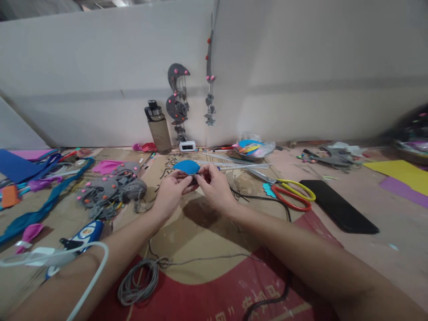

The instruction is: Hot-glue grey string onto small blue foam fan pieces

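Both of my hands meet over the middle of the cardboard sheet, gripping the near edge of a rounded blue felt piece [187, 166]. My left hand [172, 191] pinches it from the left, thumb on top. From the right, my right hand [214, 185] pinches the same edge, its fingertips close to the left thumb. Whatever lies between the fingertips is too small to make out. A dark cord [261, 196] runs out to the right behind my right hand. Left of my left hand lie a grey yarn ball [135, 190] and grey felt pieces with coloured pompoms [98, 189].
Orange-and-yellow-handled scissors [290, 194] and a black phone [339, 207] lie to the right. A grey cord coil [138, 283] is in front. At the back stand a bottle [158, 129] and a small white clock [187, 146]; felt hangings [177, 109] hang on the wall.
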Demonstrator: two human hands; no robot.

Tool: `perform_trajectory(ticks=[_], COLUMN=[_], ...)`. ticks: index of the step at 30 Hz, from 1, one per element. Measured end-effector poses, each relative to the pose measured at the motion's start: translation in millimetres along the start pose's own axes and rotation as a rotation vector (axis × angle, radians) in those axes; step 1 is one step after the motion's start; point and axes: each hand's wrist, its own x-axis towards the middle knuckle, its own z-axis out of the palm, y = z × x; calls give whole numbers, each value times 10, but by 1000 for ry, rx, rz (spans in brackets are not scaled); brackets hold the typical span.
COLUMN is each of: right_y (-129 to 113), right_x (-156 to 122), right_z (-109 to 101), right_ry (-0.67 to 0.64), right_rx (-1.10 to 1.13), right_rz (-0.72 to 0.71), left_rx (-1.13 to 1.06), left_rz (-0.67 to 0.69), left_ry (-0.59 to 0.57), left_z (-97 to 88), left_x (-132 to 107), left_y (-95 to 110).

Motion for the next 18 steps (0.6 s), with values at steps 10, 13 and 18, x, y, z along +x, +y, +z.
perform_trajectory(ticks=[10, 13, 18], right_y=[11, 22, -4], right_x=[1, 15, 35], right_z=[17, -1, -39], right_ry=[21, 11, 14], right_rx=[82, 57, 1], right_rz=[16, 41, 27], left_rx=[12, 3, -8], left_rz=[-2, -12, -36], left_ry=[120, 106, 71], left_z=[-36, -30, -20], left_x=[25, 29, 25], left_y=[36, 50, 54])
